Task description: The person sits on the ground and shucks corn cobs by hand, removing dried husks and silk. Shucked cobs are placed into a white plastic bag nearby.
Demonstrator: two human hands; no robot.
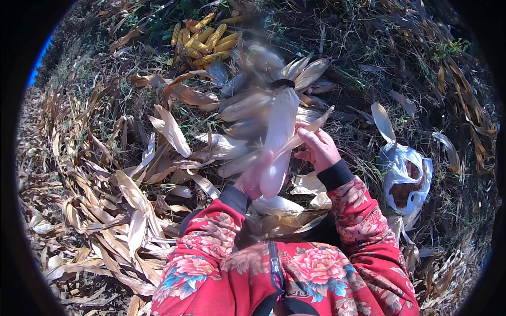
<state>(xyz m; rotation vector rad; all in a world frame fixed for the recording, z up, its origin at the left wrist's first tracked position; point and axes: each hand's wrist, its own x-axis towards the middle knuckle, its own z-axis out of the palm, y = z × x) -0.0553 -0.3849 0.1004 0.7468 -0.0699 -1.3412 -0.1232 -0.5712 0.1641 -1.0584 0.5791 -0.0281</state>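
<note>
An ear of corn in a pale husk point(280, 130) stands out in front of me, its dark stalk end pointing away. My left hand point(255, 173) is wrapped against the near left side of this ear. Between the fingers of my right hand point(316, 146) is a narrow strip of dry husk point(300, 138) that crosses over the ear. Behind and to the left lie several unshucked ears point(245, 106), partly blurred. Loose husks point(276, 205) lie just below my hands.
Several bare yellow corn cobs point(205, 39) are piled on grass at the upper left. Dry husks point(138, 205) cover the ground at the left. A white plastic bag point(399, 158) with something brown inside lies at the right, beside dry leaves and grass.
</note>
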